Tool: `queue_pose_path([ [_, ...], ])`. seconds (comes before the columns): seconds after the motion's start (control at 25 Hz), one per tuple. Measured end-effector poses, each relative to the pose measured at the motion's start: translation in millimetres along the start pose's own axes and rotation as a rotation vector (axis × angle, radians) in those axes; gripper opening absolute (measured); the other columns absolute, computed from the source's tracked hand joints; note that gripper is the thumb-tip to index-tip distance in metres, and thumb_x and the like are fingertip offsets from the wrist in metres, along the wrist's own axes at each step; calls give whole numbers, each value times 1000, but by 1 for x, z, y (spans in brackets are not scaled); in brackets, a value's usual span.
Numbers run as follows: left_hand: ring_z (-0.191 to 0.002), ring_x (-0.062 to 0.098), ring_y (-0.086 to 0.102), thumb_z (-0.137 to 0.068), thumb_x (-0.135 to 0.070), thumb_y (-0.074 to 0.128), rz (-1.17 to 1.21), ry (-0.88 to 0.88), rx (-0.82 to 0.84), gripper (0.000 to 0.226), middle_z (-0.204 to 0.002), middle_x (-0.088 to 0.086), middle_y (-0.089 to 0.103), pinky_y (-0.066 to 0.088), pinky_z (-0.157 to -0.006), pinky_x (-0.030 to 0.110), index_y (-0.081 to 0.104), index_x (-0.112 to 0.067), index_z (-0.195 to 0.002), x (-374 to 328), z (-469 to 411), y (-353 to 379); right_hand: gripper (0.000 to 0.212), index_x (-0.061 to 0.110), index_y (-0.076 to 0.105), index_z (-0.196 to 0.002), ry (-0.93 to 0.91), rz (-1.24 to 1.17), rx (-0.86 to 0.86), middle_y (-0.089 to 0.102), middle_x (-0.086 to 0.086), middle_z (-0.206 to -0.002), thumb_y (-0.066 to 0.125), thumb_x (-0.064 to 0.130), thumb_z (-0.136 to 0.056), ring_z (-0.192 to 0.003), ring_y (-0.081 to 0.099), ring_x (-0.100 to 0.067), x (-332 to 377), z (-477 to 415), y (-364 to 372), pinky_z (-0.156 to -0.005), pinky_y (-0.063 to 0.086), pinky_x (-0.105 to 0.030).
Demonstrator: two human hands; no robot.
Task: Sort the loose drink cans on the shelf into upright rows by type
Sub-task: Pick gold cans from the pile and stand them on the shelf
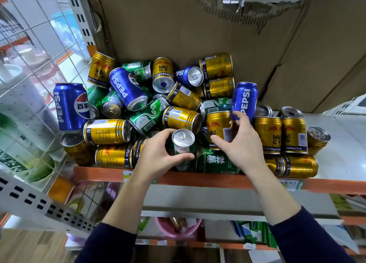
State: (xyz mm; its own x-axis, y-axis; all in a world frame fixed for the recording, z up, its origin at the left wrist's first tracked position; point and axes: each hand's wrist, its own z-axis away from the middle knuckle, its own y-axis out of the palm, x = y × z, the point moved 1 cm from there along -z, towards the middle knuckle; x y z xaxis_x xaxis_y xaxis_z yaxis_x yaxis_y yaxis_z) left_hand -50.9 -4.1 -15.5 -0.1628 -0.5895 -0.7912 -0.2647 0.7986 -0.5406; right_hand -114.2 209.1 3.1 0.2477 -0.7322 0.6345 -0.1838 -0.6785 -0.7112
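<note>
At the far left a wire grid (39, 50) closes off the shelf (198, 180), whose front edge is an orange painted strip. Just inside it the left blue can (71, 106) stands upright, glossy and smooth. From there a pile of cans (158, 96) spreads across the middle: ribbed gold ones, smooth green and blue ones, most on their sides and lying over each other, silver ends showing.

At the front of the pile my left hand (156, 153) grips the green can (183, 144), thumb across its near side and fingers curled behind it. The can is nearly upright, its silver pull-tab top tilted towards me.

Just beside it my right hand (243, 144) holds the gold can (218, 130), which stands upright. The thumb presses its front and the fingers wrap over the far side. One fingertip touches the base of the right blue can (244, 100), which leans on the pile behind.

The hands are apart, one can each. Further right, two gold cans (281, 135) stand upright, touching. Torn brown cardboard (198, 25) backs it all.
</note>
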Motion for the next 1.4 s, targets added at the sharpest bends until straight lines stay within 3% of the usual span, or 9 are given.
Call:
queue_pose_path([
  [0.12,-85,-2,60,-84,-53,62,23,32,-104,29,-89,-15,66,44,-71,13,67,-28,-97,-8,-16,-14,86,19,34,-143,8,-24,12,54,-7,-134,77,46,-73,-121,51,-25,1,0,1,-90,41,-31],
  [0.2,-91,3,58,-91,-41,58,-81,79,-107,22,-94,-12,63,45,-79,19,67,-23,-100,-15,-36,-21,86,20,34,-143,14,-26,18,53,-7,-134,77,46,-73,-121,51,-24,3,-2,1,-89,39,-29],
  [0.36,-117,18,45,-84,-49,65,-344,78,74,46,-120,-2,56,34,-96,28,63,-20,-120,-20,-67,-19,87,21,33,-145,33,-63,52,51,-7,-137,76,46,-74,-125,48,-25,4,-3,3,-99,41,-37],
  [0.52,-120,24,37,-67,-71,66,-476,34,120,77,-120,-1,50,32,-96,32,56,-24,-128,-20,-80,-12,89,22,33,-146,58,-96,61,46,-6,-143,77,45,-72,-131,43,-23,0,-1,3,-103,38,-36],
  [0.68,-112,23,38,-65,-71,67,-464,71,82,70,-109,-8,48,33,-89,31,61,-25,-118,-17,-86,-8,90,22,34,-147,57,-125,46,45,-4,-145,78,43,-72,-133,41,-20,-1,0,3,-104,36,-33],
  [0.84,-104,19,45,-62,-86,51,-658,78,7,72,-102,-9,55,41,-75,33,64,-28,-103,-23,-91,-4,89,22,33,-147,72,-155,43,44,-3,-146,79,42,-73,-134,40,-19,0,0,1,-106,36,-35],
  [0.92,-104,20,48,-59,-89,49,-743,113,19,76,-99,-7,52,39,-80,36,65,-28,-101,-27,-95,-2,89,22,34,-147,72,-161,34,44,-3,-146,79,42,-73,-134,40,-19,-1,1,0,-106,36,-34],
  [1.12,-105,19,46,-53,-81,65,-592,73,176,81,-102,-6,46,45,-82,36,65,-26,-113,-24,-101,0,88,20,36,-147,87,-186,27,45,-2,-145,78,42,-74,-132,42,-18,-4,0,-2,-107,40,-37],
  [1.4,-96,16,57,-65,-78,58,-440,75,110,76,-105,-6,59,48,-78,32,61,-21,-115,-20,-94,-2,85,20,39,-146,114,-320,46,49,-1,-141,79,41,-73,-129,48,-18,-6,-5,-2,-104,45,-45],
])
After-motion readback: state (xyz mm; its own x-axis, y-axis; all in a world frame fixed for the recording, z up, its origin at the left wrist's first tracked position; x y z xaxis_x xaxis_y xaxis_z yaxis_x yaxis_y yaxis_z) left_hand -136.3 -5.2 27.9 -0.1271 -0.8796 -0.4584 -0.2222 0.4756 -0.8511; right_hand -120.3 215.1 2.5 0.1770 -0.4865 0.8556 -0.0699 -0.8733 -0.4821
